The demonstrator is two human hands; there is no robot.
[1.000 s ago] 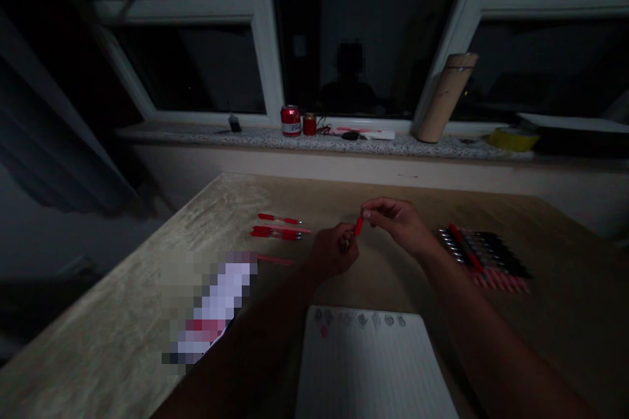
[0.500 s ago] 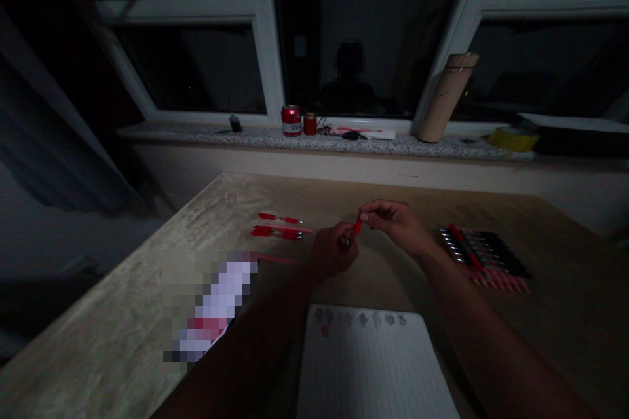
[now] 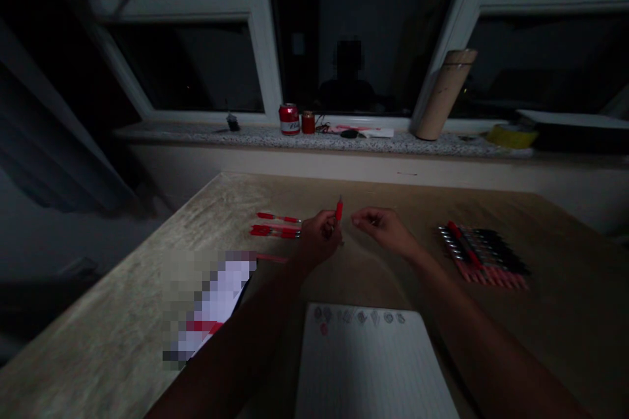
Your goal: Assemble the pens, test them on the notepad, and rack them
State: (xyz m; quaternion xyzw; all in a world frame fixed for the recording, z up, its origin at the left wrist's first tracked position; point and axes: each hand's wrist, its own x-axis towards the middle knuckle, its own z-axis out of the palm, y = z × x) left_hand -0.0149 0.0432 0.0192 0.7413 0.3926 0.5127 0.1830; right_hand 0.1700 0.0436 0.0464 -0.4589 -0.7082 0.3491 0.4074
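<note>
My left hand (image 3: 322,236) is closed around a red pen (image 3: 339,211), which stands upright with its thin tip pointing up. To the right of it, a small gap away, is my right hand (image 3: 381,226), thumb and fingertips pinched together; whether something tiny sits between them is too dark to see. Several red pens (image 3: 275,231) lie on the table left of my left hand. Below both hands lies a lined notebook (image 3: 368,360) with small drawn shapes along its top and one red mark.
At the right, several black and pink pens (image 3: 491,255) lie in a row with a red pen (image 3: 464,243) across them. A blurred-out flat item (image 3: 216,304) lies left. On the windowsill (image 3: 246,137) stand a red can (image 3: 289,119), a small red jar (image 3: 308,122) and a wooden-looking cylinder (image 3: 446,95).
My hands have come apart: the right has let go of the pen's top end. My left hand has moved slightly left with the red pen, whose thin tip now shows.
</note>
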